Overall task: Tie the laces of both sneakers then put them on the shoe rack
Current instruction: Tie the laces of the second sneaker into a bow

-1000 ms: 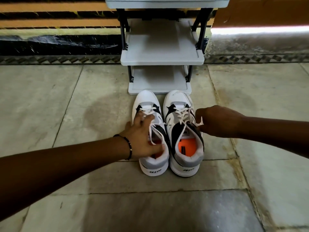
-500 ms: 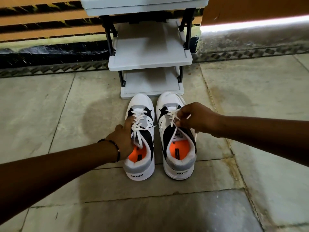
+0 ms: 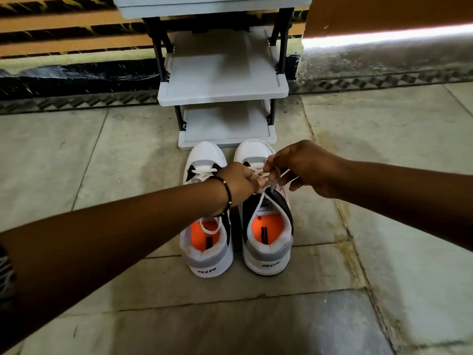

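Two white, black and grey sneakers with orange insoles stand side by side on the floor, toes toward the grey shoe rack. The left sneaker has loose white laces, one loop hanging into its opening. Over the right sneaker, both hands meet at the white laces. My left hand, with a beaded bracelet at the wrist, pinches one lace strand. My right hand pinches the other strand just above the tongue. My left forearm hides the middle of the left sneaker.
The rack has several grey shelves on black posts and stands against a wall with orange and black slats. A patterned border strip runs along the foot of the wall. The floor is large stone tiles.
My left hand has left the left sneaker and crossed to the right sneaker's laces. My right hand has stayed on those laces. The view has shifted slightly.
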